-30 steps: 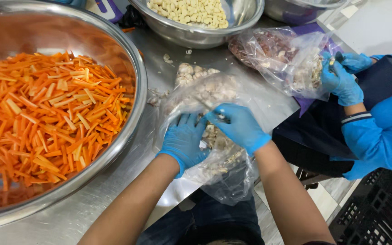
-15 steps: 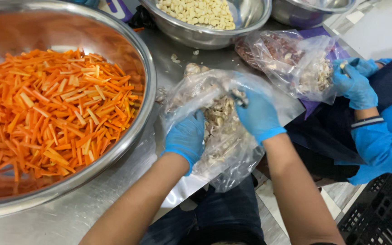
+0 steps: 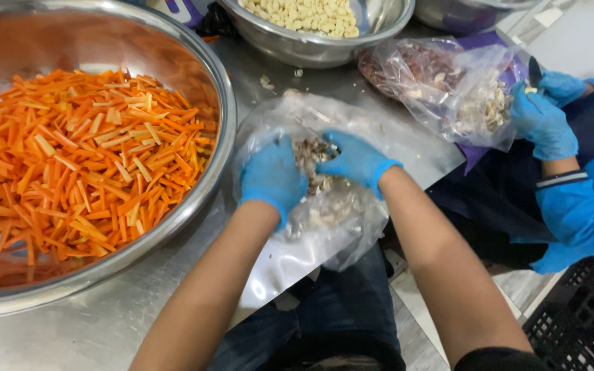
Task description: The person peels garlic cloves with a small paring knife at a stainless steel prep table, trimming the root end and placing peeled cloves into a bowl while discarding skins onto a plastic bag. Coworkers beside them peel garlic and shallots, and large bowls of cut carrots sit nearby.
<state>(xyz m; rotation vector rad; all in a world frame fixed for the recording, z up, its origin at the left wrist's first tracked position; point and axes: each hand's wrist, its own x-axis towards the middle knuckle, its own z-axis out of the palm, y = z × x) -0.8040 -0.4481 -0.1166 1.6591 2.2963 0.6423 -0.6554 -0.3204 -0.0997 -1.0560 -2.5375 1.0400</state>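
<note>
Both my hands wear blue gloves and work inside a clear plastic bag (image 3: 352,124) that lies over the edge of the steel table. The bag holds pale and brownish peelings (image 3: 324,206). My left hand (image 3: 271,177) grips the bag's near side. My right hand (image 3: 356,159) is curled on a clump of the peelings at the bag's mouth. A big steel bowl (image 3: 218,89) full of orange carrot sticks (image 3: 84,158) stands just left of my left hand.
A steel bowl (image 3: 311,48) of peeled pale cloves stands at the back. To the right a person in blue sleeves and blue gloves (image 3: 543,118) holds a small knife over a second plastic bag (image 3: 441,82) of peelings. A black crate (image 3: 579,323) sits on the floor at the lower right.
My hands dropped back down from the lifted bag and came together at its mouth; the bag has settled on the table. The other person's hands stayed by their bag.
</note>
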